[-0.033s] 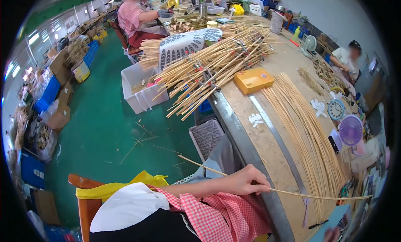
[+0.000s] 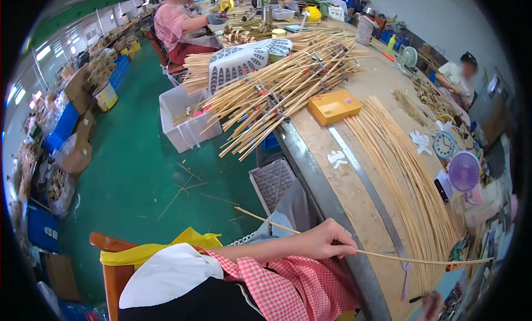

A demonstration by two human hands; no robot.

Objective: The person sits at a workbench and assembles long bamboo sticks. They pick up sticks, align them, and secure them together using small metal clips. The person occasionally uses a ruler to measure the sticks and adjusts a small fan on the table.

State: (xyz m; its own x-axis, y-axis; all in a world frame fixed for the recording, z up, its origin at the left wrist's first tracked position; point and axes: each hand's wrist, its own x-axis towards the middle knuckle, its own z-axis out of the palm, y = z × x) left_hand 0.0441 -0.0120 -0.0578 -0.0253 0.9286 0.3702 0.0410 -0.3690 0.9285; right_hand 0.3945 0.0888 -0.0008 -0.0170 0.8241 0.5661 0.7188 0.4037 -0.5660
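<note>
My left hand [image 2: 332,240] is closed in a pinch on a long, thin straw-coloured stick [image 2: 421,259]. The stick runs from over the floor on the left, through my fingers, to the table's right side, bending slightly. Low at the right edge of the picture, my right hand [image 2: 432,306] is only partly visible and blurred. Its fingertips are at a slim black tool [image 2: 417,299] lying by a light blue sheet [image 2: 448,285]; whether they grip it cannot be made out. Beyond my left hand, a bundle of similar sticks [image 2: 407,177] lies lengthwise on the table.
A long metal ruler [image 2: 363,174] lies beside the bundle, with a yellow-orange box [image 2: 335,107] at its far end. Clamped sticks [image 2: 282,93] overhang the table's left edge, above a white bin [image 2: 185,124]. A purple fan [image 2: 464,172] and a clock [image 2: 444,144] stand right. Two people sit farther off.
My right hand has moved slightly left and up, reaching the black tool. My left hand and its stick stay nearly in place.
</note>
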